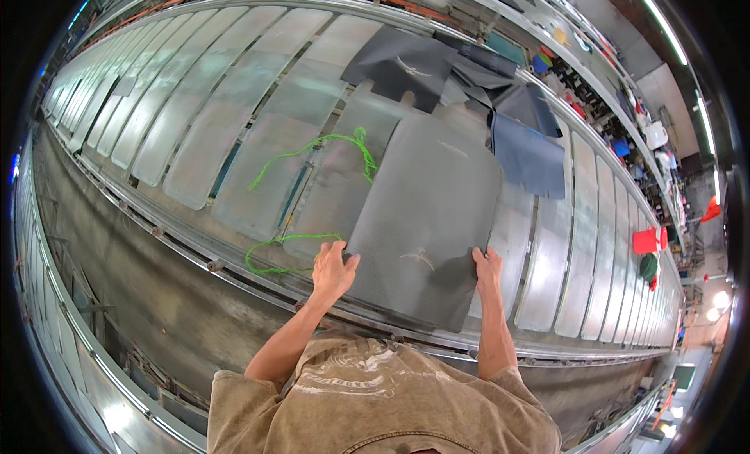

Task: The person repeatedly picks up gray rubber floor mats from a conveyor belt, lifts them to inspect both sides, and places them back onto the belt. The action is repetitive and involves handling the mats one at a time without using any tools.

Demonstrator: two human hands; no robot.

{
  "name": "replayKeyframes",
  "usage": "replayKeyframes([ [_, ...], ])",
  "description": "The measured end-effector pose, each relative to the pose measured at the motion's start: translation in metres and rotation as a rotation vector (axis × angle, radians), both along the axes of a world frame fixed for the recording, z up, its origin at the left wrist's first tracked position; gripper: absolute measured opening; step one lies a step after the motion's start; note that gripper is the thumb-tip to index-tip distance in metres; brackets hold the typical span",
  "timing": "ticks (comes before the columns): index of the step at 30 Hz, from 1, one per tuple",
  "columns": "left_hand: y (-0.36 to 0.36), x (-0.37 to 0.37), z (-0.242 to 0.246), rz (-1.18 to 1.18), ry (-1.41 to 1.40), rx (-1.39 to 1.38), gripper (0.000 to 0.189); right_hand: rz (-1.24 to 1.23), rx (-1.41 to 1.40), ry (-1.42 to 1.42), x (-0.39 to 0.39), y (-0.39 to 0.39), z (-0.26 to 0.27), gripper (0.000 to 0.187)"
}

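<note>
A large dark grey sheet with a fine texture and small pale prints lies over the metal plates in front of me. My left hand pinches its left edge, thumb on top. My right hand grips the right edge near the lower end. A bright green cord runs across the plates left of the sheet, with a bundled part near its upper left edge. More green cord loops beside my left hand. Beyond the sheet lie black sheets, one with a pale print, and a folded blue-grey sheet.
Rows of rounded metal plates stretch away to both sides, bordered by a metal rail. A red bucket and a dark green item are at the far right. Shelving with many small containers stands behind the line.
</note>
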State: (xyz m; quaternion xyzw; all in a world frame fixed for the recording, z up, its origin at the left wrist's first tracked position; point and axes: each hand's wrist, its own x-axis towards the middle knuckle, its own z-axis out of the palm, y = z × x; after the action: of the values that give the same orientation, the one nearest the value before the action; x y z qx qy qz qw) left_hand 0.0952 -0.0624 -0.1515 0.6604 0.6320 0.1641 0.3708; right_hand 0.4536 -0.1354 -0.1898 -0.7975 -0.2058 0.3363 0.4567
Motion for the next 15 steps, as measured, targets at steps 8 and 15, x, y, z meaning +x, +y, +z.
replayKeyframes([
  [8, -0.015, 0.002, -0.014, 0.148, -0.086, -0.116, 0.051, 0.093, -0.334, -0.673, -0.027, -0.017, 0.014, 0.055],
  [15, 0.009, -0.010, -0.035, 0.044, -0.439, -0.505, 0.064, 0.001, -0.379, -0.401, -0.057, -0.062, 0.019, 0.064],
])
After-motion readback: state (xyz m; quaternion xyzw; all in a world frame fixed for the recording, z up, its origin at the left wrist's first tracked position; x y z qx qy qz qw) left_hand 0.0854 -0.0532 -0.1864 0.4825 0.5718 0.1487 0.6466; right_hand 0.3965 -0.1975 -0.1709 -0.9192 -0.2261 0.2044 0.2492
